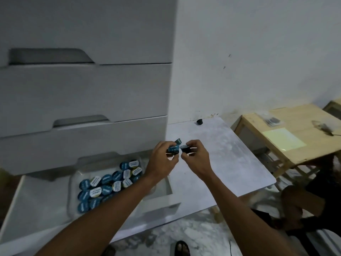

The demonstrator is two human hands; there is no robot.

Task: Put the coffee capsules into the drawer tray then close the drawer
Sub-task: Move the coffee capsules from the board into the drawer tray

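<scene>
Both hands hover over the grey marbled tabletop's left edge, each closed on dark, blue-lidded coffee capsules: left hand gripping a cluster, right hand pinching one. The clear capsule-filled drawer tray lies down-left, nearer the left hand.

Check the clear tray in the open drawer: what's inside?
The clear tray holds many blue-and-white capsules, lids mostly up. The left forearm covers its near right part, so that corner's contents cannot be seen.
</scene>
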